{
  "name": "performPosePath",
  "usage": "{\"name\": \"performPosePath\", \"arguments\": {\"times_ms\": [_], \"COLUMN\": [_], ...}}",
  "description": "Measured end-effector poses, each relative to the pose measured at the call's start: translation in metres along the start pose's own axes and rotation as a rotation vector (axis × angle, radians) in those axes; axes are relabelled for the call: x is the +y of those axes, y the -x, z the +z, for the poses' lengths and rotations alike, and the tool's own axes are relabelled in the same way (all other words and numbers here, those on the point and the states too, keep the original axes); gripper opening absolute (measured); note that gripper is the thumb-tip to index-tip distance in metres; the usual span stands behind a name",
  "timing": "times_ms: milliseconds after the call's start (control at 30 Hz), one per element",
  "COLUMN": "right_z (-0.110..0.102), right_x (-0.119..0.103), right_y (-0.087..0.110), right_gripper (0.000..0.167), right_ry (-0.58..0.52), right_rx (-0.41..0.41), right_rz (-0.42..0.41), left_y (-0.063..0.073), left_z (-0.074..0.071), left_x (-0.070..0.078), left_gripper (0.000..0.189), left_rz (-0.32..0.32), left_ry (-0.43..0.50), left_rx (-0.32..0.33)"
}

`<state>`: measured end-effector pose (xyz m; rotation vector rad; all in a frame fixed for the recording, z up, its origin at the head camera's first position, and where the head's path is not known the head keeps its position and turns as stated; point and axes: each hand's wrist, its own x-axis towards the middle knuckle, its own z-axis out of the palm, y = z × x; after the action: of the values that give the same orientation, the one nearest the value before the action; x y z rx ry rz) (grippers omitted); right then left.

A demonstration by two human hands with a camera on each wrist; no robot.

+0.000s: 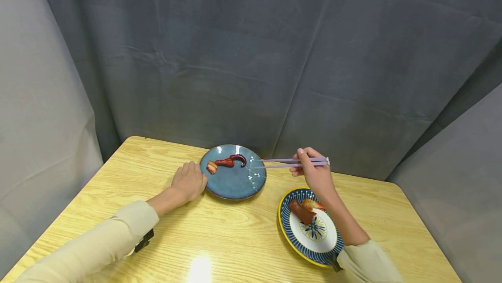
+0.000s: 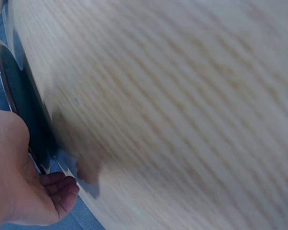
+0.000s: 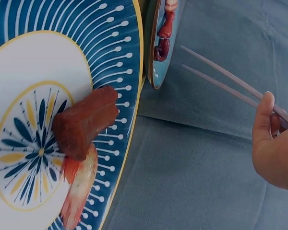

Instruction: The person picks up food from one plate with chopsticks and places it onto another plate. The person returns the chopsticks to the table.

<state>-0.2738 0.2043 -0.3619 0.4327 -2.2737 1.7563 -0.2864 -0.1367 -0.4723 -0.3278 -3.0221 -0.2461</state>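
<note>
My left hand (image 1: 190, 182) holds the left rim of a round blue plate (image 1: 231, 189), its fingers curled at the edge in the left wrist view. Three food pieces lie on that plate: a striped meat slice (image 1: 211, 167), a red drumstick-shaped piece (image 1: 225, 162) and a dark red curved piece (image 1: 240, 159). Light purple chopsticks (image 1: 280, 160) are gripped in my right hand (image 1: 313, 172). Their tips are apart, over the plate's right side, with nothing between them. The right forearm passes above a patterned plate (image 3: 33, 52) bearing a brown meat chunk (image 3: 86, 122) and a shrimp-like piece (image 3: 80, 191).
Both plates stand on a light wooden table (image 1: 227, 239), the blue one near its back edge. A grey curtain (image 1: 235, 56) hangs behind, with paler cloth (image 1: 39, 78) at the left side. A dark strap (image 1: 144, 240) shows at the left sleeve.
</note>
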Motion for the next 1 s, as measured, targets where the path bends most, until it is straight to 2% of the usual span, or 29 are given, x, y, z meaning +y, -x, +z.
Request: {"name": "performPosePath", "arguments": {"times_ms": [267,700,1000], "right_z": [0.012,0.03,0.039], "right_x": [0.007,0.021,0.032], "right_y": [-0.01,-0.02,-0.025], "right_gripper": [0.031,0.034,0.038], "right_ry": [-0.027,-0.018,0.02], "right_rx": [-0.017,0.042,0.057], "right_rz": [0.02,0.004,0.036], "left_y": [0.0,0.0,0.001], "left_z": [-0.001,-0.001,-0.001], "left_x": [0.001,0.001,0.002], "left_gripper": [0.033,0.033,0.033], "left_rz": [-0.005,-0.007,-0.007], "left_ry": [-0.002,-0.009,0.001], "left_rx": [0.004,0.009,0.006]}}
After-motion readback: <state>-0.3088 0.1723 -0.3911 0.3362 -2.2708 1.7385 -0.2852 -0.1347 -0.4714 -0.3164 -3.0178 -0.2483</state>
